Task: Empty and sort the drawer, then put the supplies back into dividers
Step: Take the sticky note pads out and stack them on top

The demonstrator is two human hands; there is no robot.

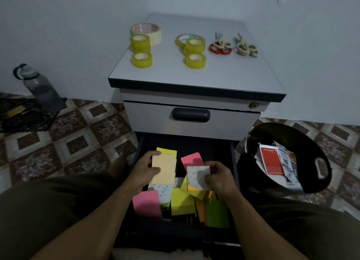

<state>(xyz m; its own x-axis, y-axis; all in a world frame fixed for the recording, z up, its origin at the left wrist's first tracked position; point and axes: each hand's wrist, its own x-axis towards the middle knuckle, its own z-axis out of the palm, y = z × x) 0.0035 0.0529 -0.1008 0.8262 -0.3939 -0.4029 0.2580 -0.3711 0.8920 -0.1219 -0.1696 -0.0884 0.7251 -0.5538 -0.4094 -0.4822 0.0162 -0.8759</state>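
The lower drawer (233, 162) of a grey cabinet stands pulled out, holding several sticky-note pads in pink, yellow, green and orange. My left hand (145, 169) grips a stack of pale orange pads (164, 169) over the drawer's left side. My right hand (220, 176) holds a marble-patterned pad (197, 176) with an orange pad under it. A pink pad (191, 159) lies just behind it. Another pink pad (147, 204) and a yellow pad (182, 202) lie nearer to me.
On the cabinet top (214, 72) stand several tape rolls (141, 59) and two pairs of scissors (221, 45). The upper drawer (191, 115) is closed. A black bin (288, 156) with paper packaging stands to the right, a grey bottle (40, 88) on the floor at left.
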